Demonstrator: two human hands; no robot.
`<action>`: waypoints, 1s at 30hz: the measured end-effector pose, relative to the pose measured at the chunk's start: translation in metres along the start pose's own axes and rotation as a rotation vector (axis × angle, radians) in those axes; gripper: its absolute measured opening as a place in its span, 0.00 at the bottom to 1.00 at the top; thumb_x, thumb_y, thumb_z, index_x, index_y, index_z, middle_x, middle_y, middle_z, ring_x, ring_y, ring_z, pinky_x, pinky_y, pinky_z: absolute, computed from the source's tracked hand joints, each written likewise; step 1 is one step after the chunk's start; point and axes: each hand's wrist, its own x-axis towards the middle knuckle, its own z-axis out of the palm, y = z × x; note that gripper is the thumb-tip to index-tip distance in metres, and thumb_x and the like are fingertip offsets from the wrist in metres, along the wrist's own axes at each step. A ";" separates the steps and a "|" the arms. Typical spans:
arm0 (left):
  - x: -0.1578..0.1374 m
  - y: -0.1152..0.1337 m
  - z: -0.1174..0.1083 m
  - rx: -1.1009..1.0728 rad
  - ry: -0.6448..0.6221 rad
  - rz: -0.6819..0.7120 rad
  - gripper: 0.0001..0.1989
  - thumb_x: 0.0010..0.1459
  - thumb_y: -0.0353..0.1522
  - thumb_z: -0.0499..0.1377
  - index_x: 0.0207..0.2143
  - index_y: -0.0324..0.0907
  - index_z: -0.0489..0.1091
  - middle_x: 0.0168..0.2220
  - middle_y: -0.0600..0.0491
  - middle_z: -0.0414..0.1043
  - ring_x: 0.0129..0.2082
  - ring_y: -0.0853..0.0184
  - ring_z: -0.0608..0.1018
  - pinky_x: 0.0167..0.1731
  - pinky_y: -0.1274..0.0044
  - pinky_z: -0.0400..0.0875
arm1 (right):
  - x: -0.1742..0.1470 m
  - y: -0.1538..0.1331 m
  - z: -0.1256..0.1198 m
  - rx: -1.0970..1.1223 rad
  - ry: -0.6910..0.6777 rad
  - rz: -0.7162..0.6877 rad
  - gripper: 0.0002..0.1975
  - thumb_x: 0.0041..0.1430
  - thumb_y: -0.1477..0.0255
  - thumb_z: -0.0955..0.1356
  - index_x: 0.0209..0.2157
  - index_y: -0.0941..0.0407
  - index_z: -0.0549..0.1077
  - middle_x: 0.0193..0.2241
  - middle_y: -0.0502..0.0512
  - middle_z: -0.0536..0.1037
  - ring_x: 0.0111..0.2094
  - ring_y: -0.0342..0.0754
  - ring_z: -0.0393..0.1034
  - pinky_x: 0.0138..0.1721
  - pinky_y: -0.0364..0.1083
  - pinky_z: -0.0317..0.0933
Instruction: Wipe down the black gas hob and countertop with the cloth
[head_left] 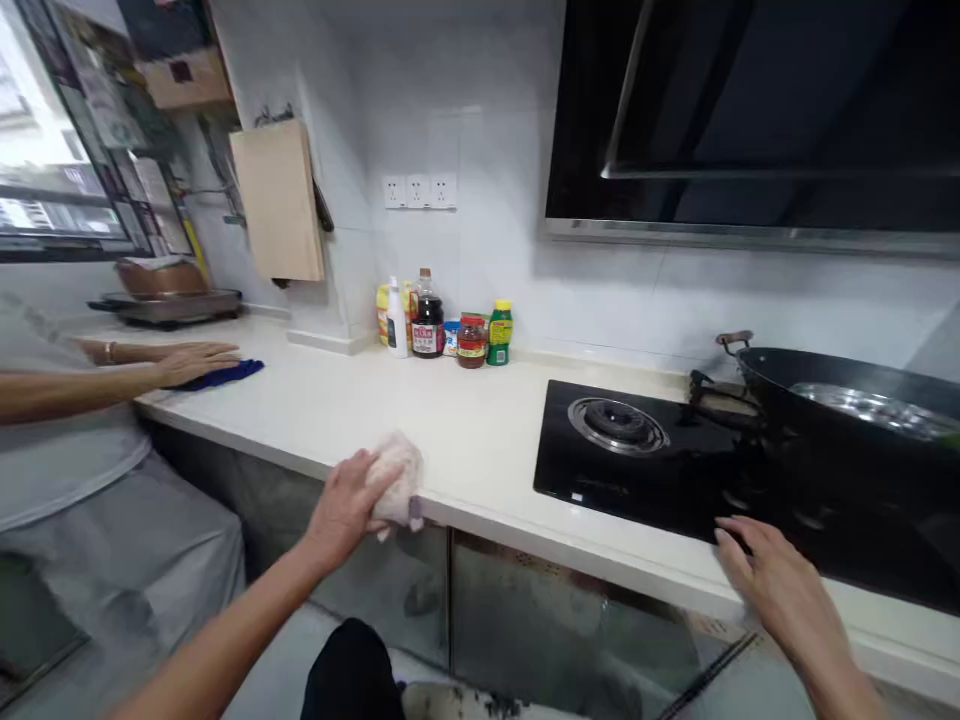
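My left hand (346, 508) is closed around a pale pinkish cloth (400, 466) at the front edge of the white countertop (337, 390). Part of the cloth hangs over that edge. My right hand (776, 580) has its fingers stretched out over the near rim of the black gas stove (660, 490), with nothing in it. Whether the fingertips touch the stove or only hover, I cannot tell. A large black wok (780, 375) with a shiny metal thing inside sits on the stove's right side.
Another person's hands (199, 362) press a dark blue cloth (225, 376) on the counter at left. Along the wall stand a soy sauce bottle (428, 318), a red-lidded jar (472, 342) and a green bottle (500, 332). A dark range hood (750, 110) overhangs the stove.
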 end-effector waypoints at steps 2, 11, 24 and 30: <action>-0.002 -0.027 -0.003 0.030 -0.034 -0.072 0.38 0.50 0.34 0.72 0.64 0.45 0.67 0.66 0.38 0.63 0.68 0.41 0.61 0.64 0.55 0.55 | 0.002 0.000 0.001 0.010 0.009 -0.011 0.29 0.66 0.50 0.55 0.48 0.55 0.76 0.51 0.62 0.77 0.52 0.59 0.73 0.55 0.58 0.65; 0.021 0.010 -0.028 0.065 -0.129 -0.263 0.40 0.47 0.34 0.72 0.63 0.41 0.66 0.63 0.34 0.66 0.64 0.41 0.65 0.62 0.55 0.57 | 0.004 -0.016 -0.004 -0.042 0.025 0.034 0.25 0.67 0.53 0.56 0.47 0.54 0.75 0.49 0.61 0.78 0.50 0.60 0.73 0.53 0.59 0.64; 0.076 0.292 -0.044 -0.349 0.054 0.400 0.52 0.49 0.52 0.71 0.71 0.52 0.53 0.70 0.38 0.57 0.65 0.42 0.65 0.60 0.56 0.60 | 0.006 -0.018 -0.003 -0.055 0.028 0.054 0.24 0.66 0.54 0.57 0.46 0.54 0.75 0.48 0.60 0.78 0.49 0.59 0.73 0.51 0.58 0.65; 0.097 0.364 -0.056 -0.283 0.441 0.471 0.27 0.66 0.42 0.58 0.66 0.50 0.62 0.63 0.39 0.68 0.58 0.48 0.74 0.55 0.60 0.64 | 0.004 -0.010 -0.002 0.006 0.020 0.029 0.25 0.66 0.53 0.57 0.48 0.53 0.75 0.51 0.60 0.77 0.52 0.58 0.73 0.54 0.58 0.64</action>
